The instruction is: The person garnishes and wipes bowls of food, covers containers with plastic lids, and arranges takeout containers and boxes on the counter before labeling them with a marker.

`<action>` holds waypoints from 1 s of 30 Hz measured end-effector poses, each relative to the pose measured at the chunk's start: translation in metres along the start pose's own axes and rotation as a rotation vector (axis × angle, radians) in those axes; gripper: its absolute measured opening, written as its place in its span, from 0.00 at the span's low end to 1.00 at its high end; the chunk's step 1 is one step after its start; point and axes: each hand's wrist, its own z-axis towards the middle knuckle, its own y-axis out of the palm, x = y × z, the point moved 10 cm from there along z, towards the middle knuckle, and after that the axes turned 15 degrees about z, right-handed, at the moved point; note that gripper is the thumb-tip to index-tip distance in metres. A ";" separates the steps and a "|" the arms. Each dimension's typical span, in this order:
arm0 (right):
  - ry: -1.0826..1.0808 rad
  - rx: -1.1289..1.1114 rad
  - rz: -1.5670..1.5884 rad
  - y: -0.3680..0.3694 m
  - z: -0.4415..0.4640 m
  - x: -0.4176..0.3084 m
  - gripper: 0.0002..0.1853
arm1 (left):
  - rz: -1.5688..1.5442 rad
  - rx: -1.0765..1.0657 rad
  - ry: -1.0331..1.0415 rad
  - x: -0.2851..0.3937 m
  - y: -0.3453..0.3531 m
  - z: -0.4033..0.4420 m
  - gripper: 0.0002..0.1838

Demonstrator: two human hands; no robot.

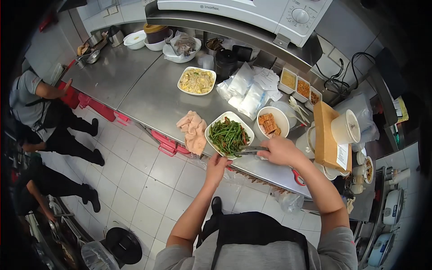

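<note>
A square white bowl [207, 130] of green beans [229, 135] with reddish bits sits near the counter's front edge. My left hand [218, 167] grips its near rim with the fingers closed. Metal tongs [253, 149] are in my right hand [275, 151], and their tips rest among the beans at the bowl's right side. Just beyond that hand stands a round white bowl [284, 118] with browned cut pieces [269, 124] in it. To the left of the beans lies a crumpled pinkish cloth [192, 130].
Fried rice [197, 81] in a white dish stands farther back, beside plastic bags [245, 87]. Food tubs [302, 87] line the back right, near a cardboard box [328, 135]. Red-handled scissors [298, 177] lie at the front edge. Two people [33, 101] stand at left.
</note>
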 end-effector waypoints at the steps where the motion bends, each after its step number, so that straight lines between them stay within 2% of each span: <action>1: 0.029 -0.020 0.009 0.004 -0.001 0.002 0.16 | 0.000 -0.002 -0.005 0.000 0.000 0.000 0.18; 3: 0.088 -0.059 0.030 0.015 -0.003 0.006 0.17 | 0.000 -0.006 -0.012 0.000 0.001 0.000 0.18; 6: 0.061 -0.061 0.042 0.022 -0.005 0.002 0.17 | -0.001 -0.006 -0.011 0.002 0.000 -0.001 0.18; 12: -0.060 0.077 -0.055 0.012 -0.034 -0.009 0.14 | -0.010 0.001 0.005 0.001 0.000 0.000 0.18; 15: -0.180 0.175 -0.055 0.021 -0.036 -0.006 0.12 | -0.011 0.000 0.002 0.000 -0.001 0.001 0.18; 18: -0.249 0.182 -0.056 0.028 -0.033 -0.005 0.11 | -0.008 -0.007 0.002 0.000 0.001 0.000 0.17; 21: -0.329 0.244 -0.002 0.011 -0.033 -0.011 0.11 | 0.011 0.003 -0.005 0.004 0.000 0.000 0.17; 24: -0.273 0.213 0.089 -0.017 -0.024 -0.015 0.11 | 0.022 0.007 -0.001 0.002 0.001 -0.001 0.18; 27: -0.301 0.272 0.318 -0.032 -0.007 -0.012 0.12 | 0.014 0.014 -0.003 -0.004 0.001 0.001 0.20; 30: -0.134 0.201 0.411 -0.007 0.020 0.020 0.14 | -0.032 0.036 -0.025 -0.014 0.009 0.001 0.24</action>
